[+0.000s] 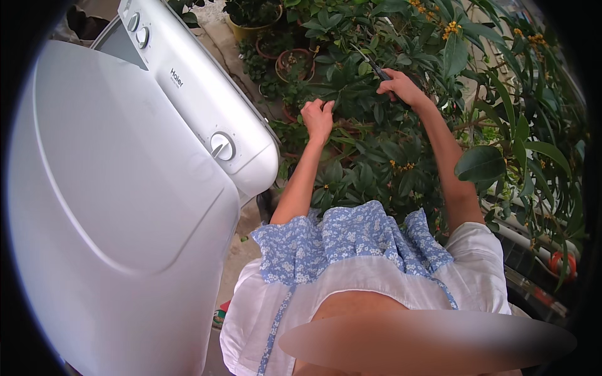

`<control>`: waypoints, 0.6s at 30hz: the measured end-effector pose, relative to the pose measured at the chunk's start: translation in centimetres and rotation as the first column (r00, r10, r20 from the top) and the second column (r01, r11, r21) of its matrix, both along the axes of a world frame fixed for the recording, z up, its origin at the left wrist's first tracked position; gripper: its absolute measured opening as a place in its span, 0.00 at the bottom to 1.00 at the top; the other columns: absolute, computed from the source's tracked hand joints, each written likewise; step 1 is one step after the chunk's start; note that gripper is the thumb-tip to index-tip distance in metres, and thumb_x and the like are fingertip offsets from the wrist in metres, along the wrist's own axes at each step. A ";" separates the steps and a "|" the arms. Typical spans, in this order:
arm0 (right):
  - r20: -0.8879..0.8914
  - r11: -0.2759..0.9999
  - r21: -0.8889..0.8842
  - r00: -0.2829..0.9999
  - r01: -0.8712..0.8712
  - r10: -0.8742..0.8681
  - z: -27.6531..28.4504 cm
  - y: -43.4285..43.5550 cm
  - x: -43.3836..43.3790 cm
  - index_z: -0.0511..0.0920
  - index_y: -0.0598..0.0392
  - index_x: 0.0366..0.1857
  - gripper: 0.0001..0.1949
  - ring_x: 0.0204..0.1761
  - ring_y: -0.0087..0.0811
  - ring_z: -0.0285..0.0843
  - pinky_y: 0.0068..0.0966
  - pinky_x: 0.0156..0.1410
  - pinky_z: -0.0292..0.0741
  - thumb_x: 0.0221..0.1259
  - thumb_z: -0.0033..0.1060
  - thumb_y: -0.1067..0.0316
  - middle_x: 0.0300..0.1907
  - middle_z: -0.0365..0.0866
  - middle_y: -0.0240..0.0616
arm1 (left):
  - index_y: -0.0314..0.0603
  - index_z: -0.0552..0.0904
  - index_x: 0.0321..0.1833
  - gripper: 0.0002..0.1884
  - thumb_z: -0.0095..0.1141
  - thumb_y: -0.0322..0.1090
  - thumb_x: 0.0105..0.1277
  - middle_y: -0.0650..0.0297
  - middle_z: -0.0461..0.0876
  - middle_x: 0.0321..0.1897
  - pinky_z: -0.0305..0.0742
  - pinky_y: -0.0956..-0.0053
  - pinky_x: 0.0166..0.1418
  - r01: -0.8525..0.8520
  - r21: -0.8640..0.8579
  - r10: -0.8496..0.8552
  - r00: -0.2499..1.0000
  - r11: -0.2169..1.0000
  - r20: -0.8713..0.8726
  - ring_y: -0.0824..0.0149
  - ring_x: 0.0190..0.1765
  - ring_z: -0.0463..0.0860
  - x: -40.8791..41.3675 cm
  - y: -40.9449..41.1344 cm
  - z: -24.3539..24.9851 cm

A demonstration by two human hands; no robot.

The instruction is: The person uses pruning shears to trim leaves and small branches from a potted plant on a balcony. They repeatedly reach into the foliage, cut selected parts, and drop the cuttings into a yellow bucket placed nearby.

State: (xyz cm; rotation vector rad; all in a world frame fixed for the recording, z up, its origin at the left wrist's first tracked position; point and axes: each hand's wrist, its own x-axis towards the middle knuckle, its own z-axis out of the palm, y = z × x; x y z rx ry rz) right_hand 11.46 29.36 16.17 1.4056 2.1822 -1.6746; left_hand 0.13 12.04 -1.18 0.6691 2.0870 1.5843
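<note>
My right hand (400,89) is closed around the dark handle of a slim tool (376,67), which looks like scissors or pruning shears. Its thin metal tip points up and left among the green leaves of a bushy shrub (348,91). Lower and to the left, my left hand (318,117) reaches to the shrub's edge with thumb and fingers bent towards each other. Whether a leaf or twig lies between those fingertips cannot be told. Small orange flower clusters (451,29) show on the shrub at the upper right.
A white Haier washing machine (141,164) with knobs fills the left side. Beyond the left hand stand potted plants, one in a terracotta pot (295,66), another in a yellow pot (254,30). Leafy branches (479,163) hang close at the right, above pale pipes (522,237).
</note>
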 end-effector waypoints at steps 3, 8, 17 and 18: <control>0.008 0.993 -0.104 0.999 0.049 -0.049 0.7 -0.8 1.4 0.74 0.57 0.47 0.17 0.24 0.21 0.69 0.22 0.29 0.69 0.53 0.64 0.68 0.24 0.70 0.28 | 0.32 0.84 0.30 0.11 0.66 0.35 0.58 0.49 0.78 0.25 0.72 0.55 0.43 -0.013 0.020 0.013 1.000 1.000 0.009 0.48 0.35 0.77 0.1 0.2 0.6; -0.071 0.930 -0.301 0.967 0.213 -0.245 2.2 -3.5 4.8 0.72 0.60 0.59 0.24 0.28 0.24 0.74 0.25 0.39 0.78 0.57 0.59 0.68 0.28 0.75 0.32 | 0.32 0.83 0.29 0.11 0.66 0.35 0.59 0.50 0.79 0.23 0.72 0.55 0.43 0.001 0.050 -0.004 0.999 0.999 0.047 0.49 0.34 0.77 0.1 0.4 1.5; -0.393 0.788 -0.606 0.823 0.104 -0.411 3.0 -6.3 9.4 0.67 0.61 0.67 0.26 0.45 0.40 0.83 0.40 0.56 0.81 0.67 0.50 0.62 0.43 0.82 0.45 | 0.33 0.83 0.49 0.12 0.59 0.33 0.68 0.64 0.83 0.24 0.74 0.72 0.40 -0.064 0.297 -0.047 0.934 0.953 0.355 0.72 0.31 0.80 -3.4 4.8 5.8; -0.401 0.764 -0.639 0.809 0.089 -0.429 3.0 -6.1 9.4 0.66 0.65 0.66 0.26 0.50 0.45 0.81 0.45 0.60 0.78 0.68 0.47 0.59 0.47 0.80 0.51 | 0.35 0.81 0.53 0.13 0.59 0.33 0.69 0.63 0.84 0.28 0.74 0.72 0.43 -0.047 0.278 -0.035 0.958 0.960 0.284 0.70 0.32 0.79 -3.6 4.9 6.3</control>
